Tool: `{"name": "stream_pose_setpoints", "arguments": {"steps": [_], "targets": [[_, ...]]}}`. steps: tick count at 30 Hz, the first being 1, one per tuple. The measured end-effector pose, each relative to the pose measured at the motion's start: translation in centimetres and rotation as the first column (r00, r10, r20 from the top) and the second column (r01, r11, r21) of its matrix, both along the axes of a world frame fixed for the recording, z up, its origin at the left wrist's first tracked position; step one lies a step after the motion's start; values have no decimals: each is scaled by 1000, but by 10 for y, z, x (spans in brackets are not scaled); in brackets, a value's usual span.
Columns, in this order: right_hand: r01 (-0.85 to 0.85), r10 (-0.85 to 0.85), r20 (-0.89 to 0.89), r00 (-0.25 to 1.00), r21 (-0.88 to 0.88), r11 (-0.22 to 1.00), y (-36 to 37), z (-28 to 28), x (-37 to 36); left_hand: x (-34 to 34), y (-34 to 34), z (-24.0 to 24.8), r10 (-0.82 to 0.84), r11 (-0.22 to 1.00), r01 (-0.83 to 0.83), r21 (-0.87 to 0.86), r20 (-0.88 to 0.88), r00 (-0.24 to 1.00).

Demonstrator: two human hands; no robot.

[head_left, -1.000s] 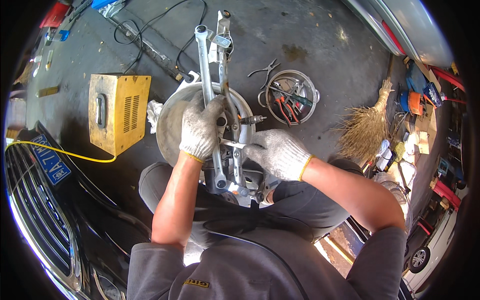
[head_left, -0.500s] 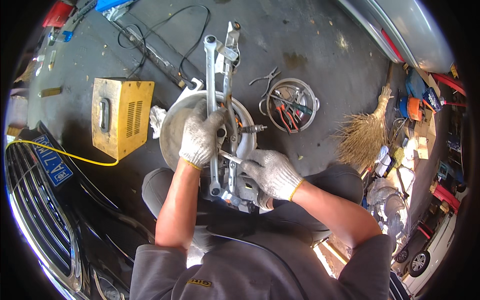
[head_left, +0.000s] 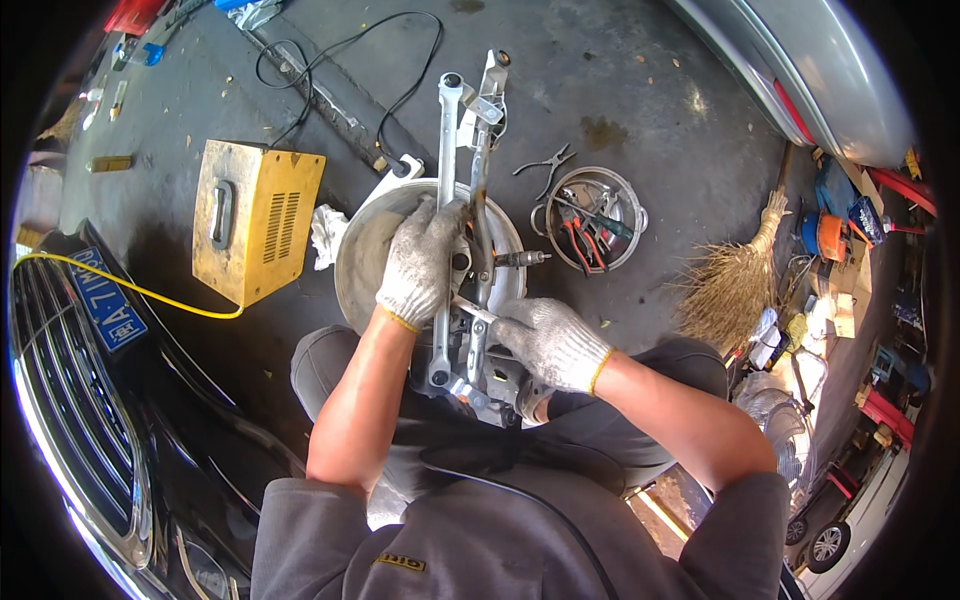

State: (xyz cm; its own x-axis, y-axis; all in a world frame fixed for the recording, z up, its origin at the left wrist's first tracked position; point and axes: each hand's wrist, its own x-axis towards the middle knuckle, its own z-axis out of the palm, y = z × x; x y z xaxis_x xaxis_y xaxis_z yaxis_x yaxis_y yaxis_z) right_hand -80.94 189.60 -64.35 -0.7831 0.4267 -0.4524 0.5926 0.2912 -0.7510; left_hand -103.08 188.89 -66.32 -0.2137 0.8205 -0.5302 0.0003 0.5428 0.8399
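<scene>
A wiper linkage (head_left: pixel 448 130) of long silver metal bars stands lengthwise in front of me, over a round metal basin (head_left: pixel 362 245). My left hand (head_left: pixel 415 255), in a white knit glove, is closed around the linkage near its middle. In my gloved right hand (head_left: pixel 552 343) is a slim metal tool (head_left: pixel 472 308), pinched between thumb and fingers. The tool's far end reaches in between the bars, just below my left hand; its tip is hidden. A dark threaded shaft (head_left: pixel 523 258) sticks out from the linkage's right side.
Right of the basin stands a metal pot (head_left: pixel 640 215) holding pliers and other hand tools, with open pliers (head_left: pixel 546 168) beside it. A yellow metal box (head_left: pixel 255 225) sits at left. A straw broom (head_left: pixel 735 285) lies right. Cars flank both sides, a black one (head_left: pixel 190 430) nearest.
The whole view has shifted slightly, so the linkage and basin appear farther right. Both hands keep their hold on the linkage and the tool.
</scene>
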Motion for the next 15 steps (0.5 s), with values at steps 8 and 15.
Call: {"name": "stream_pose_setpoints", "arguments": {"steps": [8, 15], "targets": [[418, -390, 156, 907, -239, 876, -17, 16, -9, 1, -6, -8, -98, 988, 127, 93, -268, 959], [466, -435, 167, 885, -278, 840, -22, 20, -16, -5, -7, -7, -165, 956, 247, 157, -408, 898]]}}
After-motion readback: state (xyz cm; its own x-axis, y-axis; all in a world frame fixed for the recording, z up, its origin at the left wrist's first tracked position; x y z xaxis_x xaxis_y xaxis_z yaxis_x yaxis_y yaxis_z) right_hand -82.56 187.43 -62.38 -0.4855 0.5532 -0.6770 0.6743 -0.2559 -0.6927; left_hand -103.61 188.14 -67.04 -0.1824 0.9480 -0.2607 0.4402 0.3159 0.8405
